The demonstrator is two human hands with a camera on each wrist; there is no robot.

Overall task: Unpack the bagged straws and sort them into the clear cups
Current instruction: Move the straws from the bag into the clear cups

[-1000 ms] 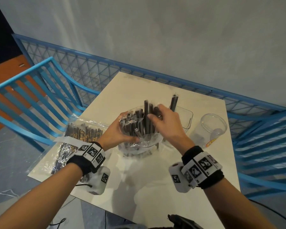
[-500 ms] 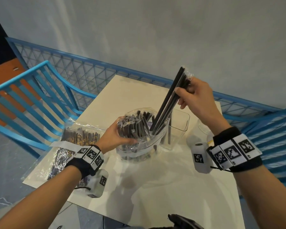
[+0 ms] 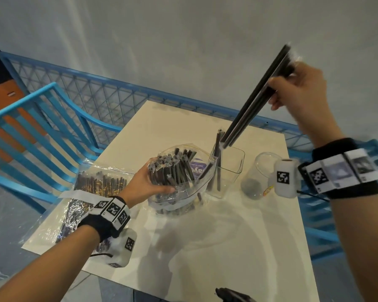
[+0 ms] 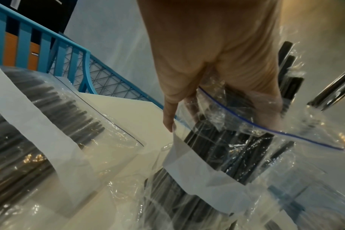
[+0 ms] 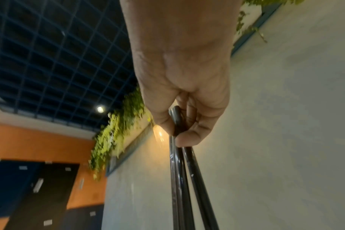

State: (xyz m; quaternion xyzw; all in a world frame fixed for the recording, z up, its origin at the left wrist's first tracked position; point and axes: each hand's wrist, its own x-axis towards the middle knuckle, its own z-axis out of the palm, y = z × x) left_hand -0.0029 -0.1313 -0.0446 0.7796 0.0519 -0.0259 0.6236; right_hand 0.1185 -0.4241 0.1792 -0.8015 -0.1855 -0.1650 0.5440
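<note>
Handful of black straws held high over the cups; bag propped up by the other hand.

Right hand (image 3: pixel 299 88) pinches a few wrapped straws (image 3: pixel 255 99) at their top ends, tips hanging just above the square clear cup (image 3: pixel 231 168), which holds a couple already. Left hand (image 3: pixel 144 184) clasps the open zip bag (image 3: pixel 179 188) upright. Risks, as I judge: slick wrappers slipping from the pinch, long tips missing the rim, or knocking the light round cup (image 3: pixel 260 175) beside it; letting go of the bag would spill it.
</note>
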